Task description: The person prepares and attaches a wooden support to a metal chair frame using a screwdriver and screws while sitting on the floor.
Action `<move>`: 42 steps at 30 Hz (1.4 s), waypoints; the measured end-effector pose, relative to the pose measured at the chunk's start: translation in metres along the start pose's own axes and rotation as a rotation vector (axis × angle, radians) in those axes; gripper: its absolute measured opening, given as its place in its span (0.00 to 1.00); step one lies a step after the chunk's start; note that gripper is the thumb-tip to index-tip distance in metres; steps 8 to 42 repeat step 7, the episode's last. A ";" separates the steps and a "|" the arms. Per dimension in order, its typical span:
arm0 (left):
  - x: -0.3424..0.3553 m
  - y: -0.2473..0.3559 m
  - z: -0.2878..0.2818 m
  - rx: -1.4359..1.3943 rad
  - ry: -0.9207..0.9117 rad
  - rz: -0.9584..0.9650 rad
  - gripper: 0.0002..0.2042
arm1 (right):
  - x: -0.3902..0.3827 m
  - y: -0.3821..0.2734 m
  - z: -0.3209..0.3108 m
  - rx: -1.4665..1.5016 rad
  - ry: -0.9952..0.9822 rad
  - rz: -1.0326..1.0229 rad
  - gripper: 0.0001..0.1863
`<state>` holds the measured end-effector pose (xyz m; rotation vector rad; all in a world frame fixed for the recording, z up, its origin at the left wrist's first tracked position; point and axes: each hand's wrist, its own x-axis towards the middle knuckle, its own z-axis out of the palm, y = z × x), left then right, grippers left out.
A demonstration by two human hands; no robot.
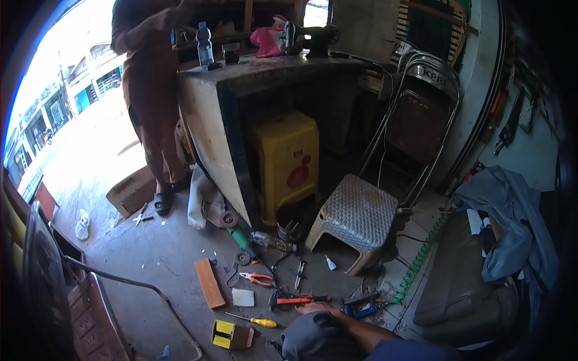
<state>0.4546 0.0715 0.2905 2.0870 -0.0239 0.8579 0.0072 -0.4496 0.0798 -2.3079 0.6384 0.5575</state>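
My right hand [312, 308] reaches low over the floor beyond my knee, and its visible fingers look stretched out to the left. Just past it lies a hammer [295, 300] with an orange and black handle; whether the fingertips touch it I cannot tell. To the right of the hand is a blue air tool [364, 309] on a coiled green hose [415, 269]. Pliers [257, 278] with orange handles and a yellow-handled screwdriver [260, 321] lie to its left. My left hand does not show.
A wooden strip [209, 284], a yellow-sided box [231, 334] and a green angle grinder [243, 240] lie on the floor. A woven-pattern stool [355, 210], folding chairs [421, 114] and a grey cushion [451, 277] stand around. Another person [150, 90] stands by the counter [211, 126].
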 end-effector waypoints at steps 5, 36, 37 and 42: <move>-0.028 0.000 -0.056 0.131 -0.108 0.112 0.10 | -0.064 -0.013 -0.067 0.115 0.051 -0.011 0.19; -0.030 -0.011 -0.053 0.536 -0.118 0.150 0.09 | -0.108 -0.028 -0.087 0.077 -0.021 0.126 0.21; -0.030 -0.011 -0.053 0.536 -0.118 0.150 0.09 | -0.108 -0.028 -0.087 0.077 -0.021 0.126 0.21; -0.030 -0.011 -0.053 0.536 -0.118 0.150 0.09 | -0.108 -0.028 -0.087 0.077 -0.021 0.126 0.21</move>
